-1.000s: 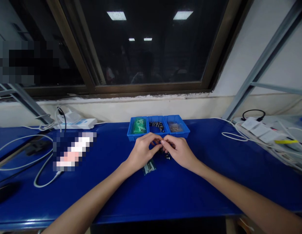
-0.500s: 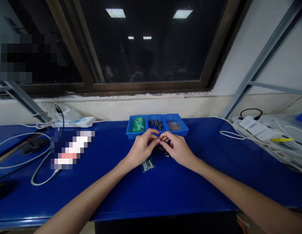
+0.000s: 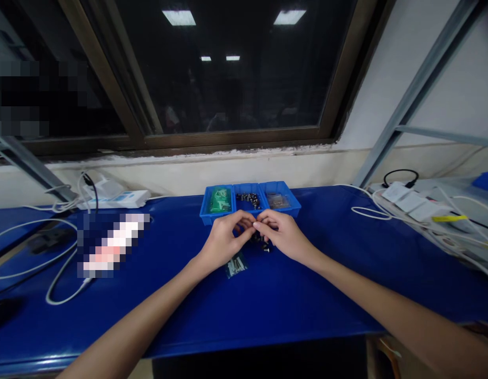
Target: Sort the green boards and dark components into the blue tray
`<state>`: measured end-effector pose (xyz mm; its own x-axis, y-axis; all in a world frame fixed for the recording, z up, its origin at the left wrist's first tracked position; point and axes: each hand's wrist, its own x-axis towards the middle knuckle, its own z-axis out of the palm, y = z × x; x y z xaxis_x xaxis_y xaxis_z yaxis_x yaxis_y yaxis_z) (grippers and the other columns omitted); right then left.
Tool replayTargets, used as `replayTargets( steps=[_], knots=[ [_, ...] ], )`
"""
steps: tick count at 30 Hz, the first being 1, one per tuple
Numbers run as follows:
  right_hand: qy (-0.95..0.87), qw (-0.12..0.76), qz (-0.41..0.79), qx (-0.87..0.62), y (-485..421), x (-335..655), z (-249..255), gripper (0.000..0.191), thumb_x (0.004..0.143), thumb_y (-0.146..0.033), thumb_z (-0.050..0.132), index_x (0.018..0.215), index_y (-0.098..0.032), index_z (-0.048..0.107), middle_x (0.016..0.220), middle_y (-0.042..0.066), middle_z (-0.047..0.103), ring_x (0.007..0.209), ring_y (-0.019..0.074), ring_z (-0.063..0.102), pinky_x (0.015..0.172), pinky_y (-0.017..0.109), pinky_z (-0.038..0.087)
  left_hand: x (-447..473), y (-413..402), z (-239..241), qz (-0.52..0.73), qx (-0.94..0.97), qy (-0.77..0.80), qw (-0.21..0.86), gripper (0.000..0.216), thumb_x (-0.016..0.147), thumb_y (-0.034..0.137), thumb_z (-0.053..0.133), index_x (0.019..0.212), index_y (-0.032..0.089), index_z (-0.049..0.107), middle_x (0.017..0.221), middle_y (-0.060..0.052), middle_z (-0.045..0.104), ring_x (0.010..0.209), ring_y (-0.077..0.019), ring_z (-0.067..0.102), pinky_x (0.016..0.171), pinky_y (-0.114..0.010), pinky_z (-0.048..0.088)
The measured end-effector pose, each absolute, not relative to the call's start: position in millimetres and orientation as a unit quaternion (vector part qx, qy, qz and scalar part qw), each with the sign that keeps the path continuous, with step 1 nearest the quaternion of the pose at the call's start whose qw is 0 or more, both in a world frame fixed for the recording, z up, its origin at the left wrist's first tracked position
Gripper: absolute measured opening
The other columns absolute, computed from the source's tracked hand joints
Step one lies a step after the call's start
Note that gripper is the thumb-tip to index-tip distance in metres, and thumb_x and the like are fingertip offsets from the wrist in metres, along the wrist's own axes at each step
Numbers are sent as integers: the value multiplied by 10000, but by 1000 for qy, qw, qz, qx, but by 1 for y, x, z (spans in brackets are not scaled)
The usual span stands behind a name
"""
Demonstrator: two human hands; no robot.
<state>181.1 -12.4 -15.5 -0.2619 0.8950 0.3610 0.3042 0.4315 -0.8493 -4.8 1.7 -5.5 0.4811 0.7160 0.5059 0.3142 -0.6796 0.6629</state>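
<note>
My left hand [image 3: 225,242] and my right hand [image 3: 281,235] meet in front of a blue three-compartment parts tray [image 3: 206,217], fingertips together. Between the fingertips is a small dark fastener [image 3: 254,226], mostly hidden. The tray holds green-printed packets [image 3: 220,200] on the left, dark metal fasteners [image 3: 247,199] in the middle and a clear bag of small parts [image 3: 277,200] on the right. Loose dark fasteners [image 3: 262,242] lie just under my right hand. Below my left hand lies a small clear bag of screws [image 3: 236,266].
The parts lie on a blue-topped bench [image 3: 291,300] below a dark window. A white power strip [image 3: 118,199] and white cables sit to the left, beside a pixelated object [image 3: 110,245]. More cables and white adapters [image 3: 409,200] lie at right.
The whole view has drifted slightly left and up. My hands stay together at the fingertips, in nearly the same place relative to the tray.
</note>
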Motion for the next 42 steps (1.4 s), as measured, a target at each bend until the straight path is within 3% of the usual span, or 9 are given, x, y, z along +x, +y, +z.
replayTargets(
  steps=[6,12,16,21,31,36,42],
  knots=[
    [-720,431,335,-429,-14,181,-15,256,935,-384,519,780,-188,576,678,-10,585,561,109,581,530,246,451,-7,3,-5,394,835,337,185,152,927,275,565,989,178,663,844,-18,697,753,-131,639,642,-248,470],
    [-724,427,354,-409,-16,181,-12,102,898,-274,567,857,-185,596,709,-10,606,606,113,605,561,240,473,-7,4,-4,386,827,353,207,160,940,293,557,959,159,642,836,-18,682,743,-125,631,636,-240,454],
    [-747,417,305,-419,-17,181,-10,119,908,-265,556,846,-188,622,688,-9,623,612,117,606,584,247,474,-7,4,-4,366,833,349,227,173,962,294,518,949,152,616,817,-12,659,724,-119,606,629,-234,436],
    [-758,410,285,-421,-17,183,-6,196,933,-319,533,822,-185,624,655,-9,621,589,120,607,558,245,454,-8,1,-1,340,857,335,193,240,1001,273,419,915,153,608,776,-7,626,677,-117,558,639,-247,414],
    [-772,381,288,-419,-16,188,-4,209,954,-309,482,825,-187,592,678,-3,623,583,120,612,552,252,456,-12,-2,-1,286,902,304,113,242,1012,289,407,937,155,593,854,-37,622,753,-146,574,702,-294,448],
    [-726,413,386,-392,-14,186,-6,102,924,-279,523,933,-192,575,746,14,636,674,145,641,522,242,464,-10,-1,-1,286,897,309,134,245,1021,270,384,923,160,579,859,-33,619,759,-143,576,719,-293,455],
    [-625,434,539,-361,-12,188,1,124,864,-293,617,866,-174,585,726,37,630,670,144,613,468,223,411,-5,-5,4,306,881,329,148,266,1021,297,383,883,162,566,774,-15,605,667,-127,553,635,-265,425]
  ],
)
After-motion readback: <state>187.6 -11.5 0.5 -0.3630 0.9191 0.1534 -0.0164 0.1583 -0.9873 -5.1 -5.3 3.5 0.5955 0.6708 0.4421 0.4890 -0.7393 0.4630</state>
